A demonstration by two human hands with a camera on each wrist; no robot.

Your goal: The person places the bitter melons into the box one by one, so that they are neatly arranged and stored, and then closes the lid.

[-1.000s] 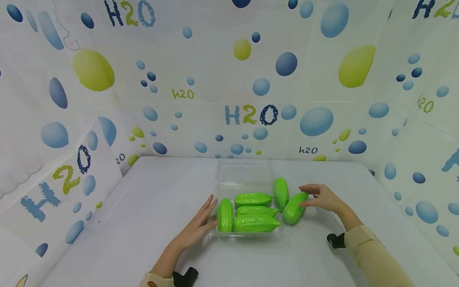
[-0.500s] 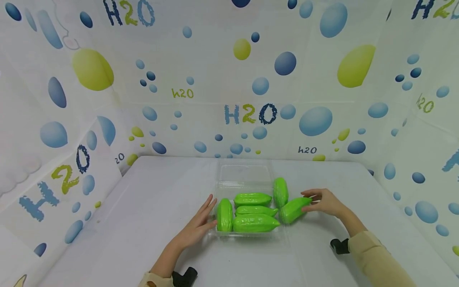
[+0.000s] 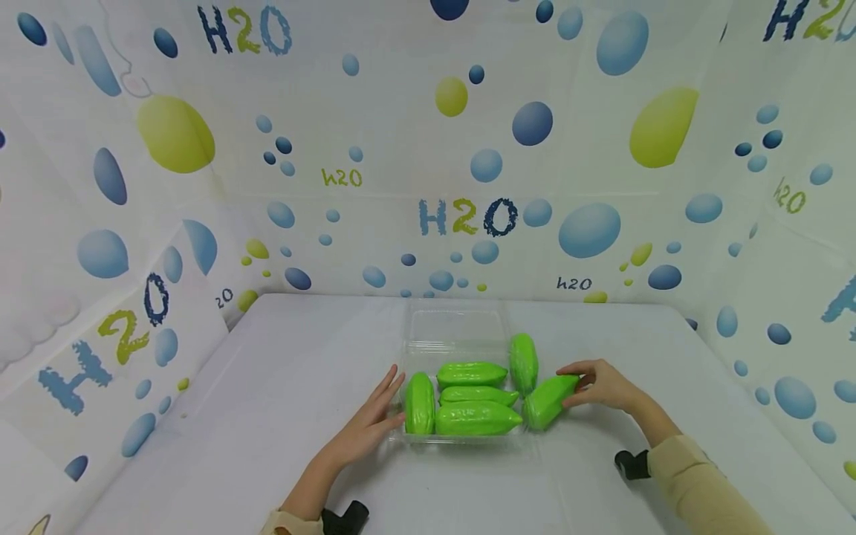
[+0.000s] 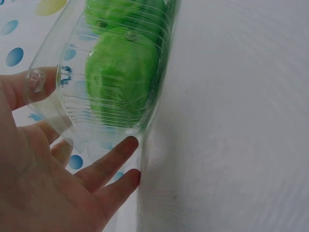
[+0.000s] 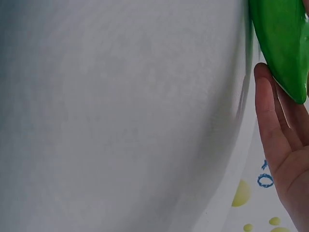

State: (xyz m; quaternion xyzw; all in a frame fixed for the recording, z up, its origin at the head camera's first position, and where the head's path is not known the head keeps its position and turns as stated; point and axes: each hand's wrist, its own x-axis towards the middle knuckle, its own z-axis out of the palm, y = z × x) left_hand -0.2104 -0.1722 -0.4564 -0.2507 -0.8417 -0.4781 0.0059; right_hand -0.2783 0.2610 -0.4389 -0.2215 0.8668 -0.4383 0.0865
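Note:
A clear plastic clamshell box point(image 3: 461, 439) lies with its lid point(image 3: 458, 327) folded back. Inside are several glossy green toy vegetables point(image 3: 478, 417), long with pointed tips; one point(image 3: 420, 403) stands crosswise at the left end. My left hand point(image 3: 364, 427) rests against the box's left side with extended fingers, seen close up in the left wrist view beside the ribbed wall point(image 4: 72, 108). At the box's right side my right hand point(image 3: 605, 386) pinches the pointed end of another green toy vegetable point(image 3: 550, 403), which slants on the table. Only that tip point(image 5: 285, 58) shows in the right wrist view.
Another green toy vegetable point(image 3: 524, 362) lies lengthwise at the box's right edge, near the held one. A white cloth covers the table point(image 3: 301, 357). A patterned curtain point(image 3: 374, 96) with bubbles and lettering encloses the back and sides.
The right hand has shifted slightly right and down and now holds the green toy vegetable by its tip; the vegetable has turned and moved a little. The left hand stays in place.

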